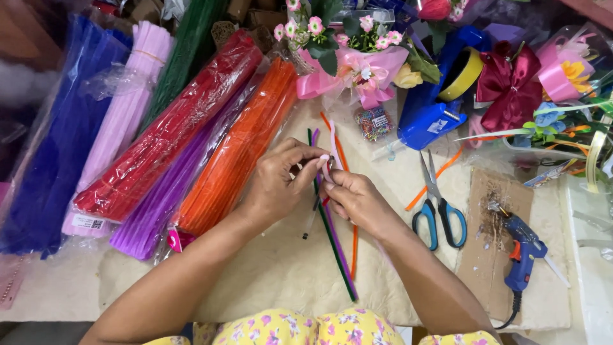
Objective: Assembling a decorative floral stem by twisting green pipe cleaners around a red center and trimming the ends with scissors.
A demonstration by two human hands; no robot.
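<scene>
1. Far to the left of the left hand [276, 185], the blue pipe-cleaner pack [54, 140] is partly cut off by the frame edge, and the corner above it is blurred beyond reading.
2. Clear bags lie side by side on the desk [268, 275]: the lilac pack [124, 108], the red pack [169, 128], the purple pack [156, 204] and, just beside the left hand, the orange pack [239, 150]. Each holds a bundle of pipe cleaners in one colour.
3. The left hand is curled nearly closed, thumb and fingertips pinching the pale pink pipe cleaner [331, 156].
4. The right hand [357, 201] is also curled, touching the left and gripping the same stem; how the stem is bent between them is hidden, possibly a small loop.
5. Under both hands lie loose pipe cleaners [338, 255], green, purple and orange, partly covered by the fingers.
6. To the right of the right hand lie blue-handled scissors [437, 204]; beyond them a blue glue gun [523, 252] rests on cardboard [488, 255].
7. Above the hands sits a flower bouquet [357, 61], wrapped in pink.
</scene>
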